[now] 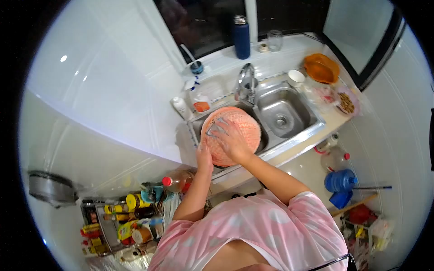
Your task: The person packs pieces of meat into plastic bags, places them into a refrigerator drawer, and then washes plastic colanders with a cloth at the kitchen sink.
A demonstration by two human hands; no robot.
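Observation:
A round orange-pink basin-like piece with a textured surface is tilted over the left bowl of the steel sink. My left hand grips its near-left edge, fingers closed on the rim. Across its face lies my right hand, with the fingers bent over a thin greyish cloth-like piece. What exactly that piece is, I cannot make out. The chrome faucet stands just behind the round piece.
Behind the sink's left side are a spray bottle and a white bottle. A blue flask stands on the sill. To the right sit a white cup and an orange bowl. A large blue water jug is on the floor.

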